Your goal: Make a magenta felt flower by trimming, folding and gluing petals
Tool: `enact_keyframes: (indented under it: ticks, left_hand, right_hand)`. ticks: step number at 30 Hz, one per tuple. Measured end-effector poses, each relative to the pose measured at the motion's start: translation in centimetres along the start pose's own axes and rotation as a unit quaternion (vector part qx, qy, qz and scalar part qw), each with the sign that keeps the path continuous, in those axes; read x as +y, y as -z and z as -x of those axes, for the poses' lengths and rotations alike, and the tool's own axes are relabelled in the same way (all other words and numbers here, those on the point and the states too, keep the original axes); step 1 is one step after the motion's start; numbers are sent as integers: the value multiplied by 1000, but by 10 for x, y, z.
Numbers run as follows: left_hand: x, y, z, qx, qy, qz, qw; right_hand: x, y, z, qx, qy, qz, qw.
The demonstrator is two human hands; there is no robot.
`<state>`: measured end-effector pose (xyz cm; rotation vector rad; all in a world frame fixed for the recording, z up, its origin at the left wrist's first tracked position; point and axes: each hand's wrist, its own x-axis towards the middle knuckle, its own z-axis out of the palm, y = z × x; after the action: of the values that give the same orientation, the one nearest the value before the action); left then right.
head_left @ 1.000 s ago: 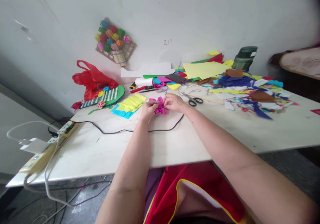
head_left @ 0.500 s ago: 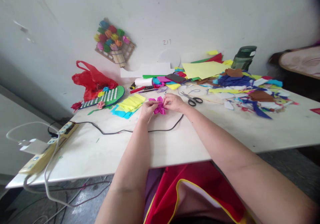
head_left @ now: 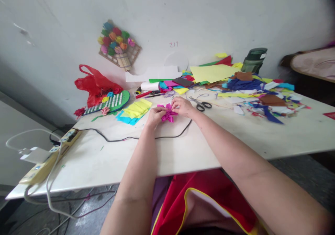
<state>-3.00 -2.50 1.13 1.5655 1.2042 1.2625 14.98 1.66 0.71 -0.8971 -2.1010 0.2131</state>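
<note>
Both hands were on the magenta paper flower, out over the bench (head_left: 183,154), ahead of the person. Left hand (head_left: 156,115): thumb and fingers closed in a pinch on the flower's left side. Right hand (head_left: 182,107): fingers curled, tips pinched together at its upper right, close to the middle. Too small to tell exactly which fold each one gripped.

Delta vs 0.5 s earlier: the magenta paper flower (head_left: 168,117) had turned a little between the fingers. A petal on the right, under the right hand, showed more fully, and the lower petals stood more spread. Hands kept nearly the same pose and place. Whole view drifted slightly, so the small offset of the background was camera, not objects.

Rest unchanged. Scissors (head_left: 203,106) lay just beyond the right wrist, handles toward the person. Yellow sheets (head_left: 137,108) overlapped blue sheets (head_left: 128,118) just past the left hand. Black cable (head_left: 125,138) ran across the bench, passing behind the left forearm in view. Scrap pile (head_left: 246,85) sat far right, green bottle (head_left: 253,61) behind it, red plastic bag (head_left: 95,85) back left.
</note>
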Motion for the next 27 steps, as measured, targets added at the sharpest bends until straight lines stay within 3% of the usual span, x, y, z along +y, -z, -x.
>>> enact_keyframes:
  ticks: [6, 11, 17, 23, 27]
  left_hand:
    - [-3, 0, -2, 1, 3, 13, 1000]
    - [-12, 1, -9, 49, -10, 87, 995]
    - [-16, 2, -13, 111, -1, 179, 978]
    - [-20, 0, -17, 129, -14, 202, 971]
    - [-24, -2, -20, 131, -23, 182, 974]
  right_hand:
    - [4, -2, 0, 3, 2, 0, 1000]
    - [5, -2, -2, 50, -23, -17, 998]
    - [1, 3, -2, 107, -183, -51, 976]
    - [-14, 4, -1, 11, -286, -199, 937]
    - [-32, 6, -1, -10, -316, -291, 903]
